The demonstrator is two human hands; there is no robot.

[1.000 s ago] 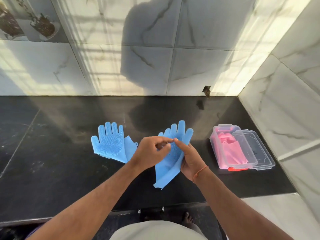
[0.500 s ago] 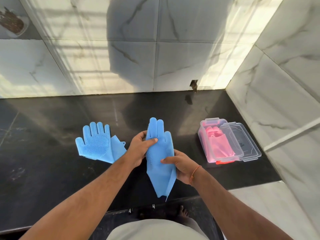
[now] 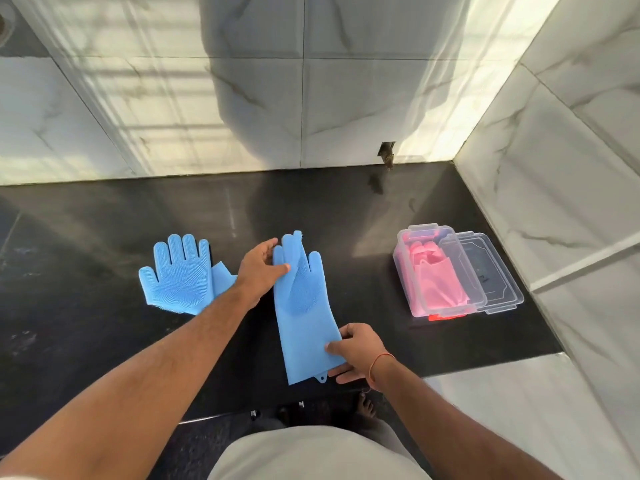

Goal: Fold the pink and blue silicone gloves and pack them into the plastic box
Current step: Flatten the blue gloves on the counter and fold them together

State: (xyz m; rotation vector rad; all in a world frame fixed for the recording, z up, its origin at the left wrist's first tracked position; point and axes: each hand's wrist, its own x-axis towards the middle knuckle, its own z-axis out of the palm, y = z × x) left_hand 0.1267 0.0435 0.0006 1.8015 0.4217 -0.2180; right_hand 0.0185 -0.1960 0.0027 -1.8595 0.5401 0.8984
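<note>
- black counter point(image 3: 104, 341) — carries everything here.
- plastic box point(image 3: 408, 271) at right, well apart from both hands, pink gloves point(image 3: 436, 282) inside, its lid point(image 3: 498, 275) lying just beside it.
- blue glove point(image 3: 304, 306) stretched lengthwise between the hands — left hand point(image 3: 259, 271) pinches its finger end, right hand point(image 3: 353, 351) pinches the cuff.
- second blue glove point(image 3: 180, 275) flat, left of the left hand.
</note>
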